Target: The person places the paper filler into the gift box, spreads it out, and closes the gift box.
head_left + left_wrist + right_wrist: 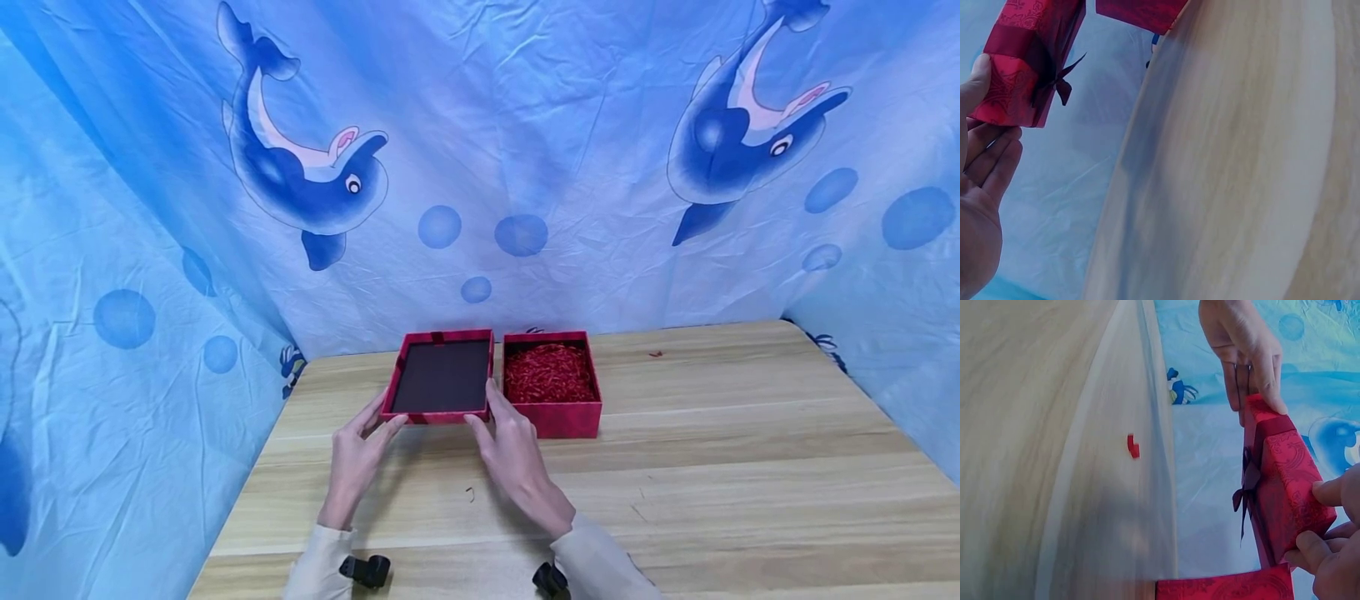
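Note:
Both hands hold a red patterned gift box lid [441, 377], its dark inside facing up. My left hand [354, 458] grips its near left corner, thumb on the near rim. At the near right corner, my right hand [517, 454] pinches it between thumb and fingers. In the wrist views the lid hangs over the table, with a dark ribbon bow [1247, 484] on its underside. Just right of the lid stands the matching red box [558, 422], open and filled with red shredded paper [551, 375]. The right hand's fingers come close to that box's left side.
The wooden table [720, 483] reaches back to a blue curtain [585, 100] printed with dolphins. A small red paper scrap [656, 354] lies at the back right, and a thin shred [470, 494] lies between the forearms. Black wrist cameras [366, 571] sit by both sleeves.

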Tool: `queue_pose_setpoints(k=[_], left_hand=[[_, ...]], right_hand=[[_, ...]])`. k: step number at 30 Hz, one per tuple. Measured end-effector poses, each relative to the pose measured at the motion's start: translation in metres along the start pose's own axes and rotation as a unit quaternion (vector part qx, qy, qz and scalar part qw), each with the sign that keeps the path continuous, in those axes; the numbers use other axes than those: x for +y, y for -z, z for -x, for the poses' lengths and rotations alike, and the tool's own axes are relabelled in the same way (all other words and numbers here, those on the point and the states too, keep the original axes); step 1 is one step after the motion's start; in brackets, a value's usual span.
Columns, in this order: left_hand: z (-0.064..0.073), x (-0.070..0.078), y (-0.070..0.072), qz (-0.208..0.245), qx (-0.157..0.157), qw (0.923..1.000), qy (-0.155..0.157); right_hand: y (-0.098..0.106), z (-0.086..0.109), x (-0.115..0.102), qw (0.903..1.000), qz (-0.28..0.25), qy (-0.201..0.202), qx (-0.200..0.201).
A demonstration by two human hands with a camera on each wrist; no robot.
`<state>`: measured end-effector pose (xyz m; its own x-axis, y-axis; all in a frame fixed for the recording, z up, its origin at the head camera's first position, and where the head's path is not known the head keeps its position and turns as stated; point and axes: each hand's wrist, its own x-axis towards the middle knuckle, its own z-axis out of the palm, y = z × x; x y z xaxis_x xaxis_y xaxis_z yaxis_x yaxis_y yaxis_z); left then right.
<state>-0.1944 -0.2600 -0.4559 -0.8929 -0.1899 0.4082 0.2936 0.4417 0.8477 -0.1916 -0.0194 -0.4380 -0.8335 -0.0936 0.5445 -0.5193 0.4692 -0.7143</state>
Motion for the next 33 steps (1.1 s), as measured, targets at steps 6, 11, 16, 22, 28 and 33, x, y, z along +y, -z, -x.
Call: queue_pose_setpoints(k=[6, 11, 16, 22, 28, 33], left_hand=[[0.000, 0.005, -0.006, 0.000, 0.007, 0.9999, -0.008], [-0.001, 0.010, -0.015, -0.002, 0.014, 0.9993, -0.033], [-0.001, 0.015, -0.026, 0.007, 0.019, 0.9982, -0.057], [-0.002, 0.022, -0.040, 0.009, 0.016, 0.9982, -0.057], [-0.003, 0.025, -0.053, 0.013, 0.007, 0.9979, -0.063], [-0.003, 0.028, -0.065, 0.023, 0.003, 0.9969, -0.076]], right_hand=[[0.009, -0.001, 0.004, 0.9999, 0.004, 0.006, -0.009], [0.019, -0.003, 0.010, 0.9999, 0.000, 0.005, -0.015], [0.030, -0.005, 0.018, 0.9998, 0.001, 0.015, -0.009], [0.044, -0.005, 0.026, 0.9995, 0.009, 0.029, -0.002], [0.056, -0.005, 0.035, 0.9990, 0.020, 0.039, 0.004], [0.069, -0.006, 0.041, 0.9991, 0.020, 0.038, 0.003]])
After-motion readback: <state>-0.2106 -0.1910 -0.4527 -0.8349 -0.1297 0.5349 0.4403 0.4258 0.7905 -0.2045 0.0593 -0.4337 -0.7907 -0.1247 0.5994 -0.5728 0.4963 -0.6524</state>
